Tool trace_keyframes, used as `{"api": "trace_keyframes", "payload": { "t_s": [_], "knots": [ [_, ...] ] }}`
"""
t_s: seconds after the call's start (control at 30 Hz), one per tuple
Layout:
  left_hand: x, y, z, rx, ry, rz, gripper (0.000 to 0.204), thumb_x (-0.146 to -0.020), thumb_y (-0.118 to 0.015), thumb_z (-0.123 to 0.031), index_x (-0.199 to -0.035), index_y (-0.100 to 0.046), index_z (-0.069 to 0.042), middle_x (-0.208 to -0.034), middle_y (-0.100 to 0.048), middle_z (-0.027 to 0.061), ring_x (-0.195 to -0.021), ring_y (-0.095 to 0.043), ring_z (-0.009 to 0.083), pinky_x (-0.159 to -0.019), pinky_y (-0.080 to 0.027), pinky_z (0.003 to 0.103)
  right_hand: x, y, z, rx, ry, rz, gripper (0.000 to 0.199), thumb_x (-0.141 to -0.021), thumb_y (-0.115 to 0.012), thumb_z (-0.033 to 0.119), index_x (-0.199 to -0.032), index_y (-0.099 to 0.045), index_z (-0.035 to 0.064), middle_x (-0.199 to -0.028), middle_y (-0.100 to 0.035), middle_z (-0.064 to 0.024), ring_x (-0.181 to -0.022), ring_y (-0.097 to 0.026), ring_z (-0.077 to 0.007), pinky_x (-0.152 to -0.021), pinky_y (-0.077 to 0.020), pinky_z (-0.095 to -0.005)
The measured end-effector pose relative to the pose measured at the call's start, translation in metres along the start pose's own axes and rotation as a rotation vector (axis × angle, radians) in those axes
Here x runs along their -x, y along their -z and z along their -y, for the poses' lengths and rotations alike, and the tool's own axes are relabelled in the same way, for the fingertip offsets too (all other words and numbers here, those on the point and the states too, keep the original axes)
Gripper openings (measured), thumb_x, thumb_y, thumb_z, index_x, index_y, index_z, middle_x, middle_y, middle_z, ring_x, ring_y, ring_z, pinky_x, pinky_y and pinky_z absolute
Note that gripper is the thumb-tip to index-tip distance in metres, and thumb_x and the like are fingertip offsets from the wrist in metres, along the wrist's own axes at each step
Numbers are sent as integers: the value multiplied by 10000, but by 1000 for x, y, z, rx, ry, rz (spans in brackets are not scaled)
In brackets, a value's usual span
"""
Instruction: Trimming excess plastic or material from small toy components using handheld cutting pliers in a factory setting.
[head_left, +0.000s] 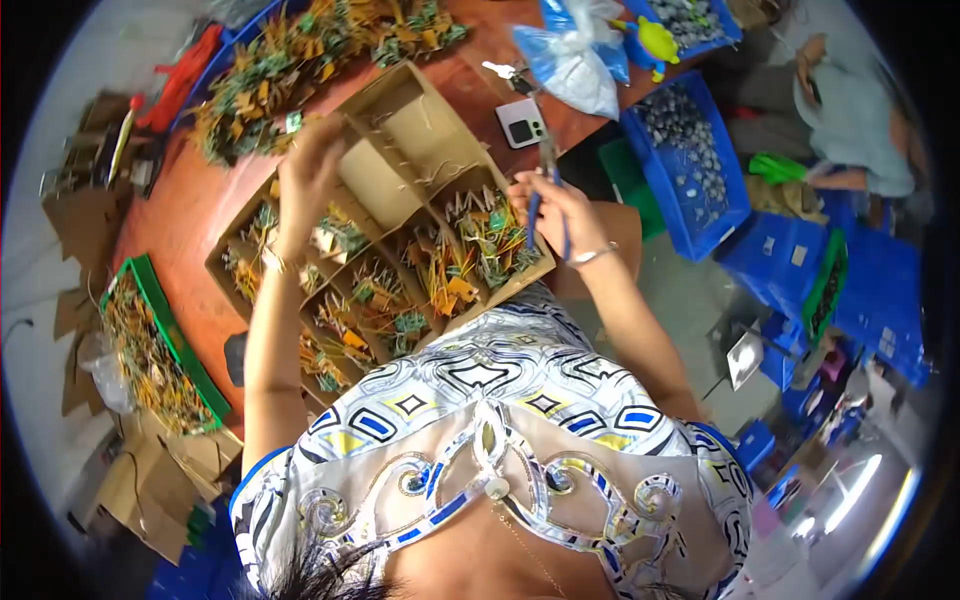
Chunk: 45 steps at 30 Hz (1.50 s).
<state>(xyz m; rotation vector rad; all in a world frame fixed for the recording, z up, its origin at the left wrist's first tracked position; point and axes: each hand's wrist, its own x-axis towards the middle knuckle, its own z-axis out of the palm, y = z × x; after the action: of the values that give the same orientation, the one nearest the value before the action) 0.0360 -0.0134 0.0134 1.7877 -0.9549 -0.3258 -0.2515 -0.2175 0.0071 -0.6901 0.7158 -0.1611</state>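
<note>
Two hands work over our divided box (400, 130): the left hand (305, 180) pinches a small part above the far-left cells; the right hand (550, 205) grips blue pliers (535, 205). Sorting, we judge; next needs a cell chosen.

place: small assembly workshop | evid: blue parts bins (690, 150), divided cardboard tray (400, 130) w/ wired components, scrap cardboard
</note>
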Motion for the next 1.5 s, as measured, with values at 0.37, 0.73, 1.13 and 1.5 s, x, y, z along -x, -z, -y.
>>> {"api": "trace_keyframes", "payload": {
  "t_s": [0.37, 0.73, 1.13, 1.5],
  "knots": [
    [78, -116, -38, -279, -236, 286, 350, -850, -582, -54, -1183, -517, 29, -1084, -594, 216, -848, -612, 394, -736, -504, 442, 39, 35, -29, 81, -73, -40, 459, -877, -629, 176, -1275, -474, 7, -1107, -599, -139, -950, -564, -187, -781, -452, -329],
    [2, -185, 48, -556, 4, 763, 441, -879, -561, -429, -1077, -568, -35, -953, -653, 227, -916, -612, 413, -795, -487, 485, 48, 30, -50, -14, 71, -412, 403, -770, -746, 152, -1094, -563, -2, -835, -616, -56, -720, -593, -121, -593, -471, -269],
    [-20, -171, 24, 220, 321, 1009, 549, -730, -806, -185, -1165, -540, 16, -885, -620, 75, -815, -590, 138, -714, -495, 295, 78, 52, -43, -346, -182, -184, 467, -905, -592, 420, -1317, -496, 223, -1161, -543, -107, -1070, -512, -236, -910, -445, -504],
    [33, -86, -12, -288, 14, -32, 454, -814, -730, -242, -1165, -507, -61, -1136, -563, 139, -1000, -589, 282, -808, -509, 402, 52, 40, -31, 99, 56, -26, 604, -808, -718, 228, -1311, -442, 39, -996, -595, -39, -849, -561, -113, -682, -488, -284]
  ]
}}
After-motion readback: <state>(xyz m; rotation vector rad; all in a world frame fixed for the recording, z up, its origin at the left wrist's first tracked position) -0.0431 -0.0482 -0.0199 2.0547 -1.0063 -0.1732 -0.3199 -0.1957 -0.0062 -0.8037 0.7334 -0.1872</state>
